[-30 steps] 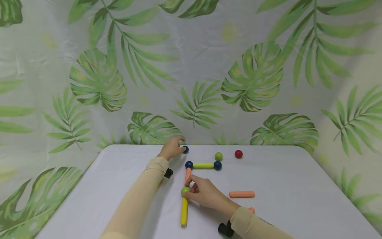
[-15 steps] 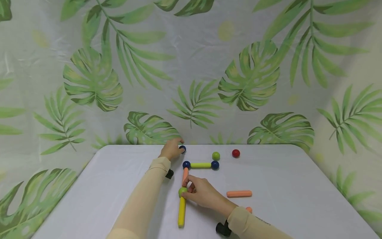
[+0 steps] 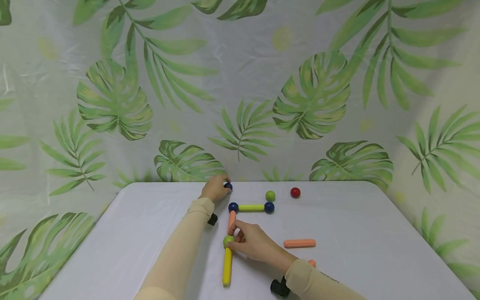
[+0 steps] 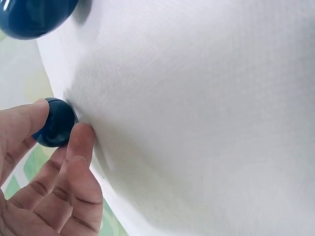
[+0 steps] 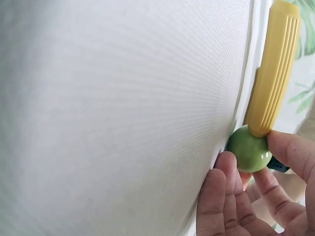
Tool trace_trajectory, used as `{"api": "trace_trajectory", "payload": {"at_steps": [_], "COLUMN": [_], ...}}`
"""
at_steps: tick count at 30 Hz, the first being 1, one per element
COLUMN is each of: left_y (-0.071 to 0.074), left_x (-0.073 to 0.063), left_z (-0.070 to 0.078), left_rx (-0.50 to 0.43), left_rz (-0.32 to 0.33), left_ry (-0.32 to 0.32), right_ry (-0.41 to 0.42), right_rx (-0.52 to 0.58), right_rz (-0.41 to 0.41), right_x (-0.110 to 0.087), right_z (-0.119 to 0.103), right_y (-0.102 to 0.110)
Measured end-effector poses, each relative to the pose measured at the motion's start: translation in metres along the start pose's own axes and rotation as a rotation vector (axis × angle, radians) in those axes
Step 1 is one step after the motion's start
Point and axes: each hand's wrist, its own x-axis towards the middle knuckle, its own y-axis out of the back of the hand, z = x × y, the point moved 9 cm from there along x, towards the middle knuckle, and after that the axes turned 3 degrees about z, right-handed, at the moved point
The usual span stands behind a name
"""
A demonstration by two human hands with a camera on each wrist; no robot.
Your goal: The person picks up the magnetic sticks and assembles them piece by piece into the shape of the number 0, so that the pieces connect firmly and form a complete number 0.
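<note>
At the table's back edge my left hand (image 3: pixel 214 189) pinches a loose dark blue ball (image 3: pixel 228 187); the left wrist view shows the thumb on this blue ball (image 4: pixel 58 125) and fingers curled round it. My right hand (image 3: pixel 255 242) holds a green ball (image 5: pixel 248 150) between thumb and fingers. From that ball a yellow ribbed rod (image 3: pixel 227 267) points toward the front. On its other side an orange rod (image 3: pixel 231 220), partly behind my fingers, runs to a blue corner ball (image 3: pixel 233 207). A lime rod (image 3: pixel 251 207) links this corner to another blue ball (image 3: pixel 269 207).
A loose green ball (image 3: pixel 270 196) and a red ball (image 3: pixel 295 192) lie toward the back right. One orange rod (image 3: pixel 299 243) lies right of my right hand. Another orange piece (image 3: pixel 312 263) is mostly hidden by the right sleeve. A leaf-patterned curtain (image 3: pixel 240 91) hangs behind the white table (image 3: pixel 356 225).
The left thumb and fingers have closed in on the blue ball at the back edge. My right hand keeps its hold on the green ball. The whole view has shifted slightly.
</note>
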Motion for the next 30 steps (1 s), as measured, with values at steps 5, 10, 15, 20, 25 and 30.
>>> {"api": "trace_trajectory", "payload": {"at_steps": [5,10,15,20,25,30], "left_y": [0.002,0.008,0.019,0.035,0.05,0.063], "left_x": [-0.004,-0.01,-0.023,-0.041,-0.062,-0.087], "left_z": [-0.003,-0.002,0.004,0.007,0.006,0.004], "left_rx": [-0.002,-0.022,-0.048,-0.06,-0.081,-0.146], "left_rz": [-0.014,-0.044,-0.068,-0.062,-0.047,-0.048], "left_ry": [0.008,-0.012,-0.063,-0.114,-0.145,-0.128], "right_ry": [-0.001,-0.022,-0.024,-0.036,-0.051,-0.052], "right_rx": [0.004,0.002,0.0,-0.012,-0.013,-0.026], "right_rz": [-0.008,-0.013,-0.011,-0.013,-0.019,-0.02], "right_x": [0.0,0.0,0.001,0.003,0.004,0.004], "right_z": [-0.001,0.003,0.005,0.007,0.009,0.009], "right_y": [-0.002,-0.003,-0.002,-0.001,-0.003,-0.005]}}
